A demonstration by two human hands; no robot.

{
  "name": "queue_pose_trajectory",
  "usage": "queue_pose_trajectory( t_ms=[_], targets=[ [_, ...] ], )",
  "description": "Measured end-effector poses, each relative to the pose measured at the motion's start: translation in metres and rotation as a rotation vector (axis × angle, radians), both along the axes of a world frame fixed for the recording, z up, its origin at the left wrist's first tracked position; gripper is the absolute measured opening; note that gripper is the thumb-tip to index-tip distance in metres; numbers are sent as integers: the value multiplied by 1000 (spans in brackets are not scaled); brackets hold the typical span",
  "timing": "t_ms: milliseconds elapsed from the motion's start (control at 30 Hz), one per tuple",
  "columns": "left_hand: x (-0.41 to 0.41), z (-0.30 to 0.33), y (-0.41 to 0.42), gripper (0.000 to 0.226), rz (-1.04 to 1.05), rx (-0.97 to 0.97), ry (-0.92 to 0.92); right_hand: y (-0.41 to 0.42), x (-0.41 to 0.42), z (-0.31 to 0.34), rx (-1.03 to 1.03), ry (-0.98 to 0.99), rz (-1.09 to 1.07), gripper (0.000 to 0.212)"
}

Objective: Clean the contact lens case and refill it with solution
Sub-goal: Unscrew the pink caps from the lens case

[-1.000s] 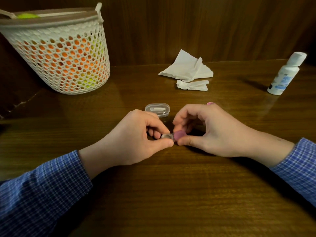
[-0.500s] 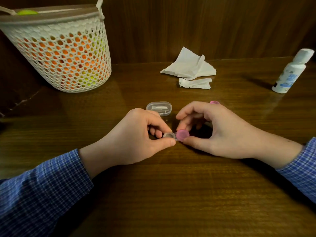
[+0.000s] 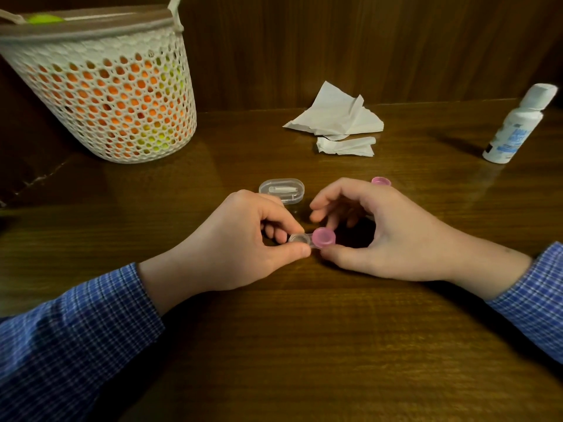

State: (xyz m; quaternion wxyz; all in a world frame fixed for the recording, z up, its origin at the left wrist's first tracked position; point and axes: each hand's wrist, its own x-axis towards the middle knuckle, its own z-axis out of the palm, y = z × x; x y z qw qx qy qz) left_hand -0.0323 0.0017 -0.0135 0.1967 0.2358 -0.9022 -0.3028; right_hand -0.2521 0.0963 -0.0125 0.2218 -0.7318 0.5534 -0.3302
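Contact lens case point(image 3: 310, 239) sits low over the bench point(image 3: 304, 345), long axis left-right. Left hand point(image 3: 243, 239) pinches the clear uncapped well; right hand point(image 3: 384, 233), fingers loosely curled around the pink cap point(image 3: 323, 237), is nearer it. Solution bottle point(image 3: 518, 126) far right.

The left hand point(image 3: 243, 239) pinches the clear end of the lens case point(image 3: 307, 239). The right hand point(image 3: 387, 236) touches its pink cap point(image 3: 323, 236). Tissues point(image 3: 338, 117) and a bottle point(image 3: 515, 129) sit on the tabletop point(image 3: 304, 345).
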Motion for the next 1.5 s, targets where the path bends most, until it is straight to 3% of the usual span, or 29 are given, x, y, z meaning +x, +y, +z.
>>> queue_pose_trajectory(
  t_ms=[100, 300, 467, 667, 900, 1133, 1200, 1367, 1500],
  targets=[
    [0, 0, 0, 16, -7, -7, 7, -1, 2, 0, -14, 14, -37, 48],
    [0, 0, 0, 19, -5, 11, 4, -1, -1, 1, 3, -15, 24, 32],
    [0, 0, 0, 18, -6, 0, 3, -1, 1, 0, -21, 14, -31, 45],
    [0, 0, 0, 19, -4, 10, 5, -2, 0, 1, 11, -32, 7, 33],
    [0, 0, 0, 17, -3, 12, 7, 0, 2, 0, -22, 59, -6, 43],
    [0, 0, 0, 16, 0, 35, 2, -1, -2, -1, -27, 37, 20, 29],
    [0, 0, 0, 16, 0, 38, 1, -1, -5, 1, -33, -32, 32, 32],
    [0, 0, 0, 16, 1, 57, -7, -6, -19, 9, 24, -497, 29, 37],
    [0, -1, 1, 16, -3, 64, 7, -11, -39, 15, 43, -681, -25, 34]
  ],
)
